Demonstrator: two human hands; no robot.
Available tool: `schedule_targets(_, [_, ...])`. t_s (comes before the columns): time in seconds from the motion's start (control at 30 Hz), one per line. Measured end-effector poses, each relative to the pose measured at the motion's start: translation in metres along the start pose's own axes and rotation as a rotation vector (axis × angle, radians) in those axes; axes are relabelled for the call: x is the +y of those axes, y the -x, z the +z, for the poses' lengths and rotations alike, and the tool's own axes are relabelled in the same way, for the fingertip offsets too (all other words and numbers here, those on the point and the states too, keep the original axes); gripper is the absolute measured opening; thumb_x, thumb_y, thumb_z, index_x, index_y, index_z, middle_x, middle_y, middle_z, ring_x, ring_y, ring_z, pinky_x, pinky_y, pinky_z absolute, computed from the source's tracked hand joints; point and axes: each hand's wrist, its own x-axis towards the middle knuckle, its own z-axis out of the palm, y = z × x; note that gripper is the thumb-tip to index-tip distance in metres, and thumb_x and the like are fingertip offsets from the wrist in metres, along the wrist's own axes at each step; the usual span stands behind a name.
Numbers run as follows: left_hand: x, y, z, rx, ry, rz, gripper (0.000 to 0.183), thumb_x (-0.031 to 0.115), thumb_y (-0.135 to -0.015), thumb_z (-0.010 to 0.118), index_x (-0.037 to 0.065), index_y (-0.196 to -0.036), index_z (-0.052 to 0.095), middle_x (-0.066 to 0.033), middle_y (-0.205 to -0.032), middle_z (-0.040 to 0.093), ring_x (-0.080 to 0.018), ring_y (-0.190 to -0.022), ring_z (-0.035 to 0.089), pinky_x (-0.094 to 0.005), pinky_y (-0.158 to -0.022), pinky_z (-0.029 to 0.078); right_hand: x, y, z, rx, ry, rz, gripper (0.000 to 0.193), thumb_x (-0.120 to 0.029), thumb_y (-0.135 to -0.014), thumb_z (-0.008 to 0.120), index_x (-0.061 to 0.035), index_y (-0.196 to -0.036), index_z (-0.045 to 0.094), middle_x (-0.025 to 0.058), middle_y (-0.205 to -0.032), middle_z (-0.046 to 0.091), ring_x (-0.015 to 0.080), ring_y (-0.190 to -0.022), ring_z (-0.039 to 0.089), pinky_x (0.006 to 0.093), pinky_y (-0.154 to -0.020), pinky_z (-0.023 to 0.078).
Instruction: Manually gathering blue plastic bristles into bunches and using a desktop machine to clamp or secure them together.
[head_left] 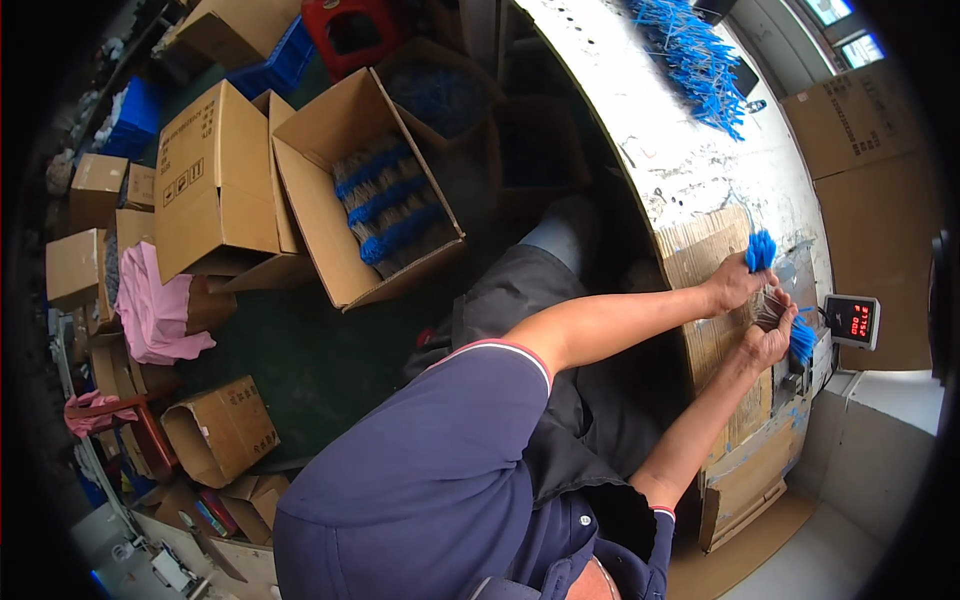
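Both my hands are at the bench, over a brown cardboard sheet [690, 250]. My left hand [735, 284] is closed around a bundle of thin strands whose blue ends [761, 250] stick out past the fingers. Just below it, my right hand [768, 342] grips a bundle of pale, thin strands [768, 312], with blue ends [802, 338] fanning out on its far side. The fingers of the two hands nearly meet. Whether they hold one bundle or two I cannot tell.
A heap of loose blue strands [690, 60] lies on the white bench top [620, 70]. Right of my hands stands a small display with red digits [853, 321]. An open carton [345, 275] on the left holds rows of blue-ended bundles. More cartons [190, 190] and a red stool [345, 15] stand around.
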Motion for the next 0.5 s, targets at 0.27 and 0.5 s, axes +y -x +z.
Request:
schedule_targets(0.27, [0.005, 0.000, 0.009, 0.056, -0.248, 0.023, 0.021, 0.019, -0.104, 0.055, 0.000, -0.113, 0.050, -0.0137, -0.080, 0.069, -0.0226, -0.074, 0.070, -0.0376, -0.074, 0.054, -0.058, 0.046, 0.019, 0.429, 0.905, -0.785, 0.022, -0.014, -0.101, 0.060, 0.0061, -0.102, 0.068, 0.0143, -0.086, 0.073, 0.0228, -0.075, 0.069, 0.0374, -0.084, 0.056])
schedule_targets(0.5, [0.005, -0.010, -0.003, 0.209, -0.632, 0.213, 0.033, 0.026, -0.102, 0.056, 0.003, -0.123, 0.044, -0.0263, -0.086, 0.067, -0.0471, -0.086, 0.066, -0.0540, -0.078, 0.051, -0.011, 0.075, 0.026, 0.185, 0.769, -0.600, 0.017, -0.004, -0.100, 0.063, 0.0064, -0.113, 0.063, 0.0067, -0.081, 0.065, 0.0160, -0.066, 0.062, 0.0286, -0.065, 0.055])
